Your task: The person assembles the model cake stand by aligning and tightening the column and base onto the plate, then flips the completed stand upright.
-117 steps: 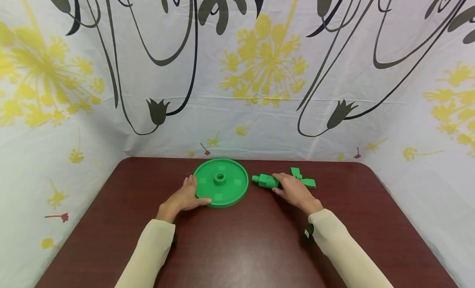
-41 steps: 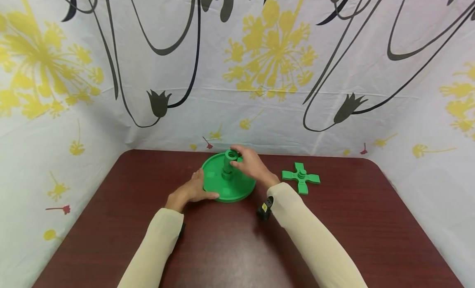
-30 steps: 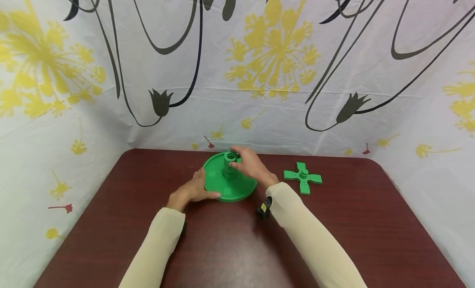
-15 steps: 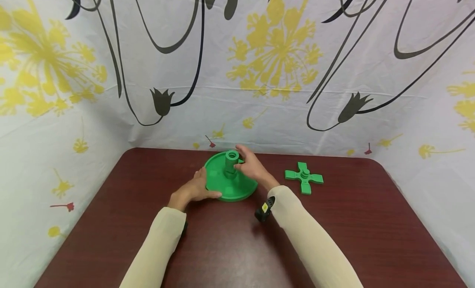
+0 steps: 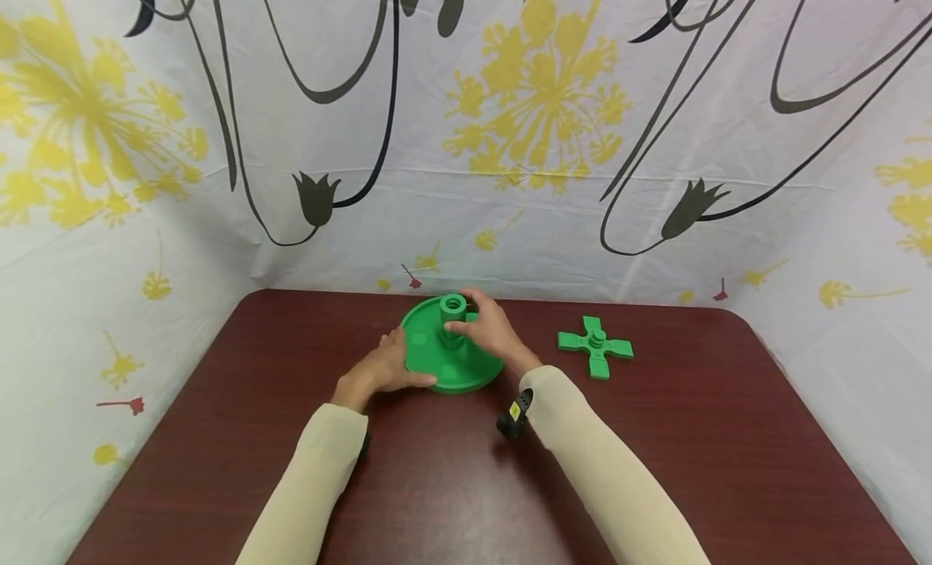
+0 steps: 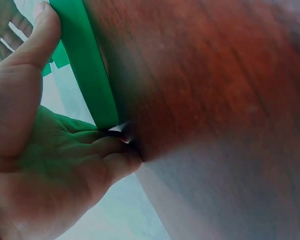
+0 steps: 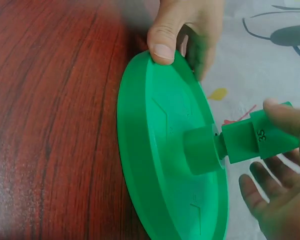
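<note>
A round green dish [image 5: 459,376] with a raised rim lies on the table towards the far edge. My left hand [image 5: 382,367] grips its left side, with the thumb on the near rim. From the dish's central socket [image 7: 200,150] rises a blocky green threaded post [image 5: 453,310], marked "35" in the right wrist view; its hollow top faces up. My right hand [image 5: 495,326] holds this post with the thumb in front and a finger behind, while the other fingers spread loosely. To the right lies a green four-armed cross piece [image 5: 597,344] with a threaded stub at its centre.
The dark red-brown table [image 5: 466,484] has rounded far corners. A white cloth wall [image 5: 393,249] with a plant print stands close behind it and at both sides. A black strap device [image 5: 513,415] sits on my right wrist.
My right hand has brought the post from the table onto the dish's socket, baring the cross piece. It loosened its fingers half a second ago, then closed on the post again. The left hand stays on the dish.
</note>
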{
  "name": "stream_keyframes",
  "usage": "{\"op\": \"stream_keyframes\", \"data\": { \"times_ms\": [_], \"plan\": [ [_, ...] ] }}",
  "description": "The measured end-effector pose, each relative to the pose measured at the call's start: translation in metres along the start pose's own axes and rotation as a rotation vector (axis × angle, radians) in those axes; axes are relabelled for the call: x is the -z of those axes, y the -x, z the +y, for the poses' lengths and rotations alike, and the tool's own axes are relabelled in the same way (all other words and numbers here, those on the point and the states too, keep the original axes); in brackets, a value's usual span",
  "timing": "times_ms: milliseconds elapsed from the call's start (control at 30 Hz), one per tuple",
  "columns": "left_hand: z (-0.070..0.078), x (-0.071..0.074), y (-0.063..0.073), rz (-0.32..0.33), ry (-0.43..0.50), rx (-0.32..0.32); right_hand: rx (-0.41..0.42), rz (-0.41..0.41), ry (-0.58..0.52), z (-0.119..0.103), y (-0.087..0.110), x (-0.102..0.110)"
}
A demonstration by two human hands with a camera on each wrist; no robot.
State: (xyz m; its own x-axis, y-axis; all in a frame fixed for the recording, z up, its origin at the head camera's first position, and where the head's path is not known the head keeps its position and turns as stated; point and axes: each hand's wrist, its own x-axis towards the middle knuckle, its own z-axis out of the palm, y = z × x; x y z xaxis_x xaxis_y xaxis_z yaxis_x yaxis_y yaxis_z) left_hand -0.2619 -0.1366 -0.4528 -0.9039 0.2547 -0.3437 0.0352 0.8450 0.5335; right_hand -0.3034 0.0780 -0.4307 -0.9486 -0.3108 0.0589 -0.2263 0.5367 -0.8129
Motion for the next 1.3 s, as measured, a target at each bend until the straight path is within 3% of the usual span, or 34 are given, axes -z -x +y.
{"op": "stream_keyframes", "data": {
  "times_ms": [300,733,1033,1300],
  "plan": [
    [-0.0012,0.0009,-0.0013,0.001,0.013,-0.006,0.064,-0.029,-0.122,0.0024,-0.0014,0.0016],
    [0.0007,0.0027,0.0007,-0.009,0.023,-0.003,0.01,0.046,-0.003,0.004,0.0011,-0.0038],
    [0.0022,0.0018,0.0017,-0.016,0.009,0.001,0.058,0.011,-0.04,0.0054,0.003,-0.0012],
    [0.0007,0.0008,-0.0013,-0.013,0.012,0.003,0.024,0.065,-0.004,0.0074,0.0011,-0.0055]
  ]
}}
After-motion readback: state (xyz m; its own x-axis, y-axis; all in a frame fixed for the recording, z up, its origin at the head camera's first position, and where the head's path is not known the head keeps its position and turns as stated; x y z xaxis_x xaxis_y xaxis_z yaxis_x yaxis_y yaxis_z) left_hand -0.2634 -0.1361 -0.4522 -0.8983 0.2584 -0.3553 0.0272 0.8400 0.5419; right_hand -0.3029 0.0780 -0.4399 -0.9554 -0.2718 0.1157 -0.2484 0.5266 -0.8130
